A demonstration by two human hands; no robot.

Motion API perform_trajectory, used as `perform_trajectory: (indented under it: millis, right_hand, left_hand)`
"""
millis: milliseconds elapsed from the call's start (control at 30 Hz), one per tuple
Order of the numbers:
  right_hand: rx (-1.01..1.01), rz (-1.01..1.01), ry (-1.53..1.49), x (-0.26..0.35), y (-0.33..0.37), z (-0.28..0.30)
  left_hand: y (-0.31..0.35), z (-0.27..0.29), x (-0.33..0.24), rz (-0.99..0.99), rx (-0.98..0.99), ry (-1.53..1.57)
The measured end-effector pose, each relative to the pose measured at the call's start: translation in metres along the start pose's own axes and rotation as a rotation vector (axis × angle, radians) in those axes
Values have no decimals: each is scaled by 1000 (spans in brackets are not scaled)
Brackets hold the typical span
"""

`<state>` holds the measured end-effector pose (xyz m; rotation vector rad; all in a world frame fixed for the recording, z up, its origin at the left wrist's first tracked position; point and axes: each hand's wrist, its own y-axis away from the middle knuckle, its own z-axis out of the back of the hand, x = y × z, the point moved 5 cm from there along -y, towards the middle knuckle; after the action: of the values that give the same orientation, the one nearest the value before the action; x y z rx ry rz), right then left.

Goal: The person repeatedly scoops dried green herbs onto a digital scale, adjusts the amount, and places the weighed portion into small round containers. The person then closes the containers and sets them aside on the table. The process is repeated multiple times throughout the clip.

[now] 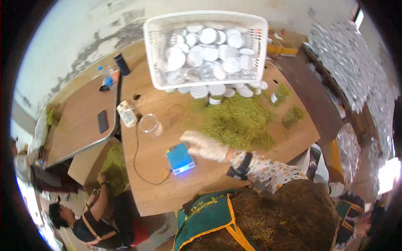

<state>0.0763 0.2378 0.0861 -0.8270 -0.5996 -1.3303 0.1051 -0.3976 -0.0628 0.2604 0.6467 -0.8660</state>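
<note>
My right hand (204,145), in a whitish glove, reaches leftward over the wooden table from a dotted sleeve with a black band at the wrist. Its fingers look stretched out, somewhat blurred, with nothing visible in them. Just beside the fingertips lies a small blue digital scale (180,156) with a glowing display; whether they touch it I cannot tell. A cable runs from the scale. Beyond the hand is a loose heap of green dried plant shreds (240,119). To the left of it stands an uncovered clear round container (149,124). My left hand is out of view.
A white plastic basket (153,62) full of round silvery-white lids stands at the back. Two clear containers of green shreds, one a jar (279,94), are at right. A power strip (127,113) lies left, near a phone (102,121). Another person (90,224) works at lower left.
</note>
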Motion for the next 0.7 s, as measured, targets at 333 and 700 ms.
perform_trajectory:
  millis: [333,700]
  right_hand:
    - [-1121,-814,1079,-96,301,255]
    - [-1049,-946,876,-166,332,253]
  left_hand:
    - [-79,-72,39,448,-31,-250]
    - [-27,-76,-193,-349,220,221]
